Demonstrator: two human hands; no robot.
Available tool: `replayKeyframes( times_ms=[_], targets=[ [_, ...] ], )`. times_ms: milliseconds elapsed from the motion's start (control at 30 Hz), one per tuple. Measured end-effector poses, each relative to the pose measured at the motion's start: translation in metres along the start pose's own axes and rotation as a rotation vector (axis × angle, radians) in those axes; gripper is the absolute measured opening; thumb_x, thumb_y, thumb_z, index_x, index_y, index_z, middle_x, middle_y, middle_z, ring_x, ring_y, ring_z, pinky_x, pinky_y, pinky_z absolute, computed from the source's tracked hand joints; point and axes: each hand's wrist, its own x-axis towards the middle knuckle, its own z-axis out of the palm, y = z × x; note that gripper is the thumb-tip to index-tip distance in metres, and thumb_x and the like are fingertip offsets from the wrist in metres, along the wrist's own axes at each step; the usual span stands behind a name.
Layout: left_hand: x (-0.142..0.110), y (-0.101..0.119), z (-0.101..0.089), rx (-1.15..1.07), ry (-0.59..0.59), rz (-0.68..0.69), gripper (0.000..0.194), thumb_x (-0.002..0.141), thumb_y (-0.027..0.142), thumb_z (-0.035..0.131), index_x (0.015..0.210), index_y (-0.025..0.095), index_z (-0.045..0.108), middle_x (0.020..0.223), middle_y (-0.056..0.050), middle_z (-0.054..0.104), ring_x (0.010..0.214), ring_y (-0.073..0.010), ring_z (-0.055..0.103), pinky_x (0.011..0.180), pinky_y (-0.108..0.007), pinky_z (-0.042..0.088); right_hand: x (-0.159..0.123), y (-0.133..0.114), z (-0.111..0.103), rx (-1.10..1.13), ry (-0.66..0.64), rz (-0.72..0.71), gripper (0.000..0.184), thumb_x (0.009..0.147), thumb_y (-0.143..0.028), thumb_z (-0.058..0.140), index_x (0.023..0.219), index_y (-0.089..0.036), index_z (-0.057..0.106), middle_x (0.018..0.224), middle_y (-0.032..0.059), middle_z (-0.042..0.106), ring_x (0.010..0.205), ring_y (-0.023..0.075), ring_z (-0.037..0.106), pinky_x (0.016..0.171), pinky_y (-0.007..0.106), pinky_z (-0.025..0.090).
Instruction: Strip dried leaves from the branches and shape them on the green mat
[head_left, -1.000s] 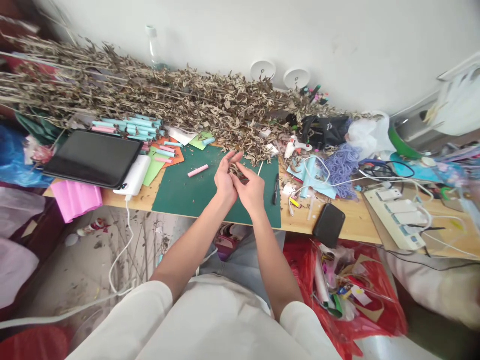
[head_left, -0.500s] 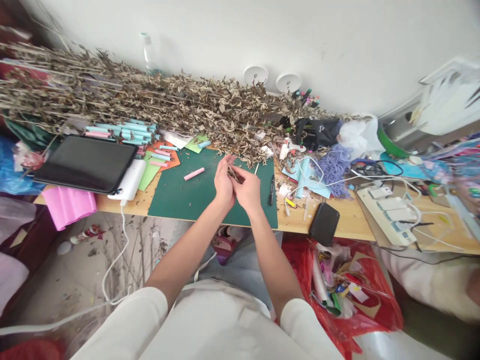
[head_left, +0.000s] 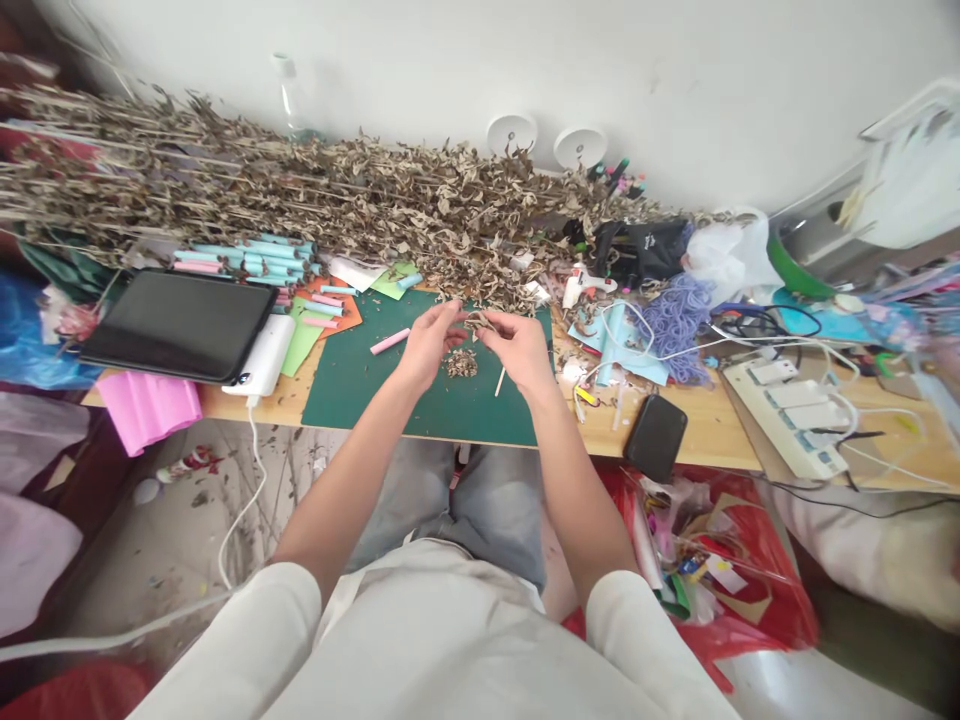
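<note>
On the green cutting mat [head_left: 360, 390] lies a small heap of crumbled dried leaves [head_left: 461, 363], below and between my hands. My right hand [head_left: 523, 352] pinches a bit of dried leaf [head_left: 480, 322] between thumb and fingers, held above the heap. Close on the other side, my left hand [head_left: 427, 348] has its fingers bent together near that same leaf; what lies in them is too small to make out. A pink paper tube [head_left: 390, 341] rests just left of my left hand. A thin white stick [head_left: 500, 381] lies under my right wrist.
A long bank of dried leafy stalks [head_left: 375, 205] runs along the wall. Left are a black tablet [head_left: 180, 325], a white power bank [head_left: 262, 357] and rolled blue tubes [head_left: 277, 262]. Right are a glue gun [head_left: 581, 287], purple yarn [head_left: 679, 325], a black case [head_left: 655, 437] and a power strip [head_left: 795, 425].
My hands were pressed together around dried leaves; they have now parted sideways. A heap of crumbled leaf has appeared on the mat beneath them.
</note>
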Motion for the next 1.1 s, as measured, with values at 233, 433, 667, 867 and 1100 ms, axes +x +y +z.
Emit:
replayKeyframes(
  times_ms=[233, 433, 667, 867, 1100],
  targets=[
    [0.006, -0.001, -0.013, 0.121, -0.131, 0.023, 0.033, 0.069, 0.022, 0.082, 0.101, 0.014, 0.077, 0.085, -0.006, 0.074, 0.070, -0.0137, 0.064, 0.077, -0.032, 0.055, -0.007, -0.020, 0.009, -0.320, -0.073, -0.165, 0.031, 0.085, -0.020, 0.056, 0.110, -0.021, 0.073, 0.098, 0.0039, 0.076, 0.083, 0.0205, 0.068, 0.081, 0.035, 0.054],
    [0.005, -0.022, -0.014, 0.042, 0.034, 0.124, 0.024, 0.067, 0.024, 0.081, 0.089, 0.015, 0.077, 0.078, -0.004, 0.073, 0.067, -0.0122, 0.063, 0.073, -0.029, 0.053, -0.016, -0.004, 0.026, -0.139, 0.101, -0.104, 0.031, 0.083, -0.025, 0.061, 0.114, -0.022, 0.064, 0.094, 0.0031, 0.074, 0.081, 0.0175, 0.069, 0.079, 0.032, 0.057],
    [-0.005, -0.027, -0.024, 0.066, -0.049, 0.059, 0.032, 0.060, 0.030, 0.087, 0.086, 0.015, 0.076, 0.076, -0.003, 0.073, 0.065, -0.0113, 0.063, 0.072, -0.027, 0.053, -0.017, 0.016, 0.030, 0.142, 0.138, 0.042, 0.021, 0.077, -0.037, 0.068, 0.087, -0.019, 0.068, 0.078, 0.0023, 0.071, 0.070, 0.0162, 0.067, 0.068, 0.030, 0.058],
    [-0.004, -0.028, -0.025, 0.087, -0.034, 0.059, 0.032, 0.057, 0.032, 0.088, 0.082, 0.014, 0.076, 0.074, -0.003, 0.072, 0.064, -0.0123, 0.064, 0.071, -0.029, 0.055, -0.022, 0.020, 0.029, 0.149, 0.086, 0.003, 0.038, 0.076, -0.040, 0.072, 0.109, -0.021, 0.069, 0.108, 0.0064, 0.071, 0.088, 0.0169, 0.069, 0.079, 0.032, 0.059],
    [-0.003, -0.024, -0.038, 0.062, -0.106, -0.050, 0.033, 0.055, 0.029, 0.090, 0.081, 0.015, 0.078, 0.078, -0.006, 0.074, 0.071, -0.0139, 0.066, 0.076, -0.030, 0.054, -0.033, 0.014, 0.021, -0.163, 0.121, -0.260, 0.017, 0.088, -0.032, 0.063, 0.097, -0.028, 0.077, 0.105, 0.0041, 0.072, 0.098, 0.0178, 0.068, 0.089, 0.034, 0.057]
  ],
)
